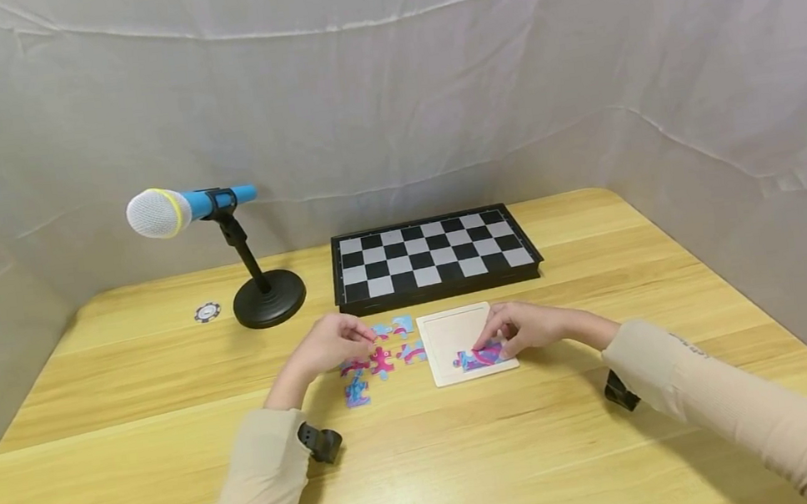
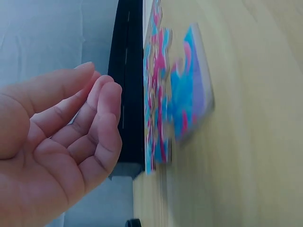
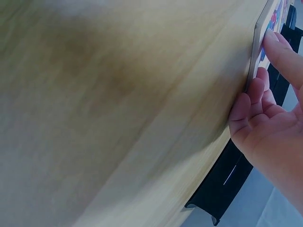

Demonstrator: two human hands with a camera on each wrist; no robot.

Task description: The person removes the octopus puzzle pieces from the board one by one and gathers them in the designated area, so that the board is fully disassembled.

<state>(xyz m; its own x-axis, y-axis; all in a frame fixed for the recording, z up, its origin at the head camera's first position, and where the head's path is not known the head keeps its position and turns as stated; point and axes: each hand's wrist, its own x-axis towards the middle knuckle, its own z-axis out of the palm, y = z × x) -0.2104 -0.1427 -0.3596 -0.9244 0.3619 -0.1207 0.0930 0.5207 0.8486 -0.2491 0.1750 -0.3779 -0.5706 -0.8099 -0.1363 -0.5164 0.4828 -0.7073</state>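
Several loose jigsaw pieces [image 1: 382, 362] in pink, blue and purple lie left of a pale square puzzle tray [image 1: 450, 327]. My left hand [image 1: 332, 343] hovers over their left side; in the left wrist view its fingers are loosely bent, with nothing between them. One blue-and-purple piece [image 2: 193, 87] lies nearest that camera. My right hand [image 1: 531, 325] is at the tray's right side, thumb and index finger on a puzzle piece [image 1: 490, 354] among joined pieces along the lower part. From the right wrist, its thumb touches the pieces and other fingers lie by the tray's edge.
A black-framed checkered board [image 1: 436, 252] lies behind the tray. At back left, a blue microphone [image 1: 197, 203] rests on a black stand [image 1: 269, 299] beside a poker chip [image 1: 208, 312]. Pale cloth [image 1: 384, 95] hangs around the wooden table [image 1: 461, 472].
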